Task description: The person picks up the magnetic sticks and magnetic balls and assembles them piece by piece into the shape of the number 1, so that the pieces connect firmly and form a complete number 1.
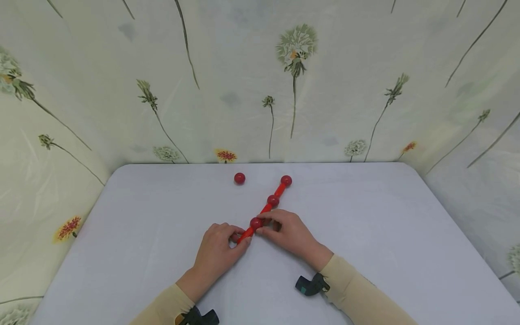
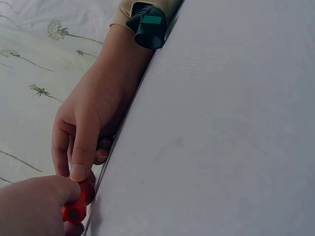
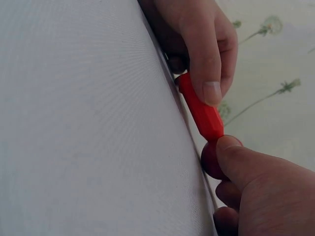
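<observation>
A chain of dark red balls and bright red faceted rods runs diagonally over the white table in the head view. My left hand (image 1: 219,247) pinches the near end rod (image 1: 245,234) between thumb and fingers. With thumb and fingertips, my right hand (image 1: 290,232) grips the ball (image 1: 256,223) that joins this rod. Beyond it come another rod (image 1: 266,208), a middle ball (image 1: 273,200), a further rod (image 1: 280,189) and the far end ball (image 1: 286,180). In the right wrist view the held rod (image 3: 205,118) meets the ball (image 3: 211,160) under my right thumb.
A loose red ball (image 1: 239,178) lies near the table's back edge, left of the chain. The white table (image 1: 386,225) is bounded at the back and sides by a flower-printed cloth (image 1: 243,67). Dark cameras sit on both wrists.
</observation>
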A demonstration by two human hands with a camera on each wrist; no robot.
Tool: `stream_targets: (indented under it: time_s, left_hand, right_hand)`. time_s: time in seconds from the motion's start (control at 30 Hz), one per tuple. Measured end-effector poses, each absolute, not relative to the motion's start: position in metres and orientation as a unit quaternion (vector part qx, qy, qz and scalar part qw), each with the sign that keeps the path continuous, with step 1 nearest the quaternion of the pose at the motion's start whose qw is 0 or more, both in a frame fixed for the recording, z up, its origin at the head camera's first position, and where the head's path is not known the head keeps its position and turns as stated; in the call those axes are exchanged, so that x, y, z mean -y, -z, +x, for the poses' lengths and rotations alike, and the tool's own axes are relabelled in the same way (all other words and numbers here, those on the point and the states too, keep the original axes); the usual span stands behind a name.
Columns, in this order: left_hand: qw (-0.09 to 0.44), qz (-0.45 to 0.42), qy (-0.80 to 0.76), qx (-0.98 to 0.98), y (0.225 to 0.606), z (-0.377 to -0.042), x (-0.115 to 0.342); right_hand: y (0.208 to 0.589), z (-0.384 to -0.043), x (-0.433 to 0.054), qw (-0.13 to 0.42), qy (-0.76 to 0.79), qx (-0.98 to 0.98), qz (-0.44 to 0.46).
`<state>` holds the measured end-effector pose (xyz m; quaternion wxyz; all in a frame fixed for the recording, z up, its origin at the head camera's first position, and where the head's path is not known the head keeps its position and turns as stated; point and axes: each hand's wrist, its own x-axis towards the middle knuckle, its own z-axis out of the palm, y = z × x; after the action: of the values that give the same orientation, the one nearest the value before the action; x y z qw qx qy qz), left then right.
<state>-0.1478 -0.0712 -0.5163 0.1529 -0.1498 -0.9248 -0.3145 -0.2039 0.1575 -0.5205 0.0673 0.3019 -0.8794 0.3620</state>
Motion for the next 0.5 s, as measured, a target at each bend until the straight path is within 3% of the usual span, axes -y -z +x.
stream_targets:
  time_s: [0.27,0.5]
  left_hand:
    - [0.162,-0.155,0.324,0.919,0.5188,-0.1490,0.0727]
    - [0.119,-0.119,0.348,0.922,0.5185,-0.1512,0.0735]
  right_hand:
    - [0.5212,-0.2044,-0.1582,0.073,-0.361,0.881,0.295]
    - [0.5220,-0.2054,-0.1583,0.078,-0.360,0.883,0.289]
